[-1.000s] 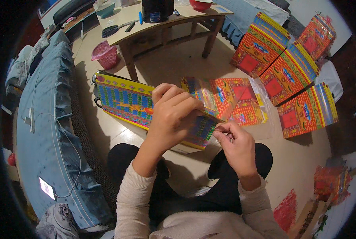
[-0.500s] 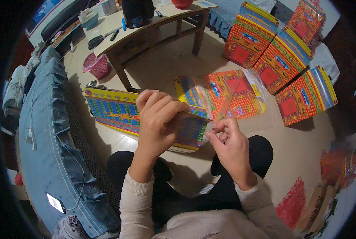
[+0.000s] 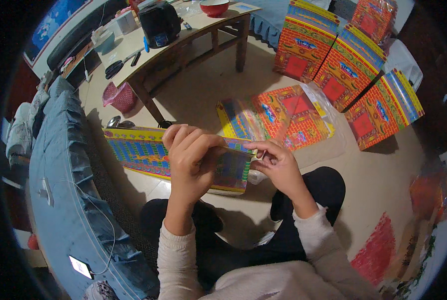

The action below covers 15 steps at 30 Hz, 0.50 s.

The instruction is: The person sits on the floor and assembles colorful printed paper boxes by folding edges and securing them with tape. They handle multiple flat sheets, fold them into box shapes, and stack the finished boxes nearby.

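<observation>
A long printed cardboard piece [image 3: 141, 152], yellow-edged with blue and green patterning, is held up in front of my knees. My left hand [image 3: 189, 162] is closed over its upper edge near the middle, fingers bent and the thumb side hidden. At its right end, my right hand [image 3: 278, 167] pinches the upper corner between thumb and fingers. A small clear, whitish bit [image 3: 256, 176], perhaps tape or film, shows just under those fingertips. Beyond the hands, flat printed cardboard sheets [image 3: 271, 112] in red, yellow and blue lie on the floor, partly on clear plastic.
Several red brick-patterned cardboard houses [image 3: 333, 85] stand at the far right. A wooden table [image 3: 198, 40] holds scissors [image 3: 116, 67], a black bag-like object [image 3: 158, 25] and a red bowl [image 3: 214, 7]. A pink basket [image 3: 119, 97] sits beside its leg. Left is a blue-covered sofa [image 3: 58, 200] with a phone [image 3: 80, 267].
My right hand has shifted slightly up and left, onto the cardboard's corner, and its fingers have stretched further over the edge. My left hand keeps its hold. The whole view has tilted a little.
</observation>
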Available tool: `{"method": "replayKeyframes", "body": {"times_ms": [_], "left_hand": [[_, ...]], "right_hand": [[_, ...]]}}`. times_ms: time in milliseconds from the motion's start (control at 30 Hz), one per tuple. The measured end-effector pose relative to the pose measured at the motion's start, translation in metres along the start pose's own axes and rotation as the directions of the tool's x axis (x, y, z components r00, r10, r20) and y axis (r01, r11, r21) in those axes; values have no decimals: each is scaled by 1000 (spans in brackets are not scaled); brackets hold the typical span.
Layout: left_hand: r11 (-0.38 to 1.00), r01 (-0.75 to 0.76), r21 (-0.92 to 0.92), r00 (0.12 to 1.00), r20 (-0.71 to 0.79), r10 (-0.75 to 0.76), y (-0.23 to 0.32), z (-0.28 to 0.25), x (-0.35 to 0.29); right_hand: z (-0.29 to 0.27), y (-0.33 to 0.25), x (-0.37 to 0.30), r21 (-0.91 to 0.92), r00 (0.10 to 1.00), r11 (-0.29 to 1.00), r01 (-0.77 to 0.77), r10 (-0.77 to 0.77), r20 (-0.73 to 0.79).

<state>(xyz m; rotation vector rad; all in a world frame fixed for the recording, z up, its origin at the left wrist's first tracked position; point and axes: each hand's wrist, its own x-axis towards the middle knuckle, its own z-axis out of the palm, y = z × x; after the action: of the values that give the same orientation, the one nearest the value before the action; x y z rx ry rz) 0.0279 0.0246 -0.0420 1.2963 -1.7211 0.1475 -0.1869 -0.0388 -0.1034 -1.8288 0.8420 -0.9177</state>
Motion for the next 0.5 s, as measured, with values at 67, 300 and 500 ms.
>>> {"method": "replayKeyframes", "body": {"times_ms": [67,300,500], "left_hand": [[1000,-5,4,1000,-14,5,1,2,0],[1000,-13,18,1000,4,13,-1,-7,-2],[999,-35,-11,999,-20,34,-4,-5,-3]], "right_hand": [[2,15,4,256,993,960,-109,94,66],[9,29,11,308,994,951,-18,-16,108],[11,28,10,584,983,792,-178,112,147]]}}
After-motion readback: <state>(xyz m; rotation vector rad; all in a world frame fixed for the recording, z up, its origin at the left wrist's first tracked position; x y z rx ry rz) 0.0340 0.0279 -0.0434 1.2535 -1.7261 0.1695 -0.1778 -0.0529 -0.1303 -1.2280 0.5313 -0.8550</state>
